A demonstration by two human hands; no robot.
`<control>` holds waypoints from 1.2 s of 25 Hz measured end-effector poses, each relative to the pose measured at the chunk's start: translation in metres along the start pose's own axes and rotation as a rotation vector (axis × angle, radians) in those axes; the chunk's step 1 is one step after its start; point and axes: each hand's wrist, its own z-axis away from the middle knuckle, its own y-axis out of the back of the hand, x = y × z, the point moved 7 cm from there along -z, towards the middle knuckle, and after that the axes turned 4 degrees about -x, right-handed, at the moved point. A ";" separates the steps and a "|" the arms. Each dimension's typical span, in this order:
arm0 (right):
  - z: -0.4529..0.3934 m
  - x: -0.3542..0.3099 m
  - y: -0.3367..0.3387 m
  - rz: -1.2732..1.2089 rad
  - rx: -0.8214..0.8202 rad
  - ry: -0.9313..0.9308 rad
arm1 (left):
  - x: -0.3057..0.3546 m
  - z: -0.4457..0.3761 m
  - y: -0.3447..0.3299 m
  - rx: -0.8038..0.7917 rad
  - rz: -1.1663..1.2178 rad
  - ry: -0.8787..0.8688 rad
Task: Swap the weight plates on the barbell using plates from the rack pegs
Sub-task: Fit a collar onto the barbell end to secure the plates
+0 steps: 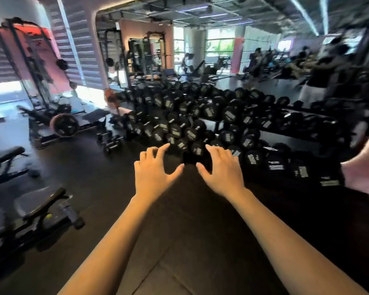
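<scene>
My left hand [156, 169] and my right hand [221, 169] are stretched out in front of me, palms down, fingers spread, holding nothing. They hover over the dark rubber floor just short of a long dumbbell rack. Far off at the left a loaded barbell lies low, its big black weight plate with a pale rim [64, 125] facing me. Behind it stands a squat rack [33, 67] with round plates on side pegs [62, 64]. The picture is blurred.
The dumbbell rack [222, 124] with several rows of black dumbbells runs across the middle. Adjustable benches stand at left [6, 158] and lower left [41, 211]. Loose dumbbells [112, 143] lie on the floor. Part of another person [364, 167] shows at the right edge.
</scene>
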 end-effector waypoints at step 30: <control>-0.022 0.546 0.113 0.702 0.323 -1.243 | 0.603 -0.247 -0.418 -0.515 0.872 -1.116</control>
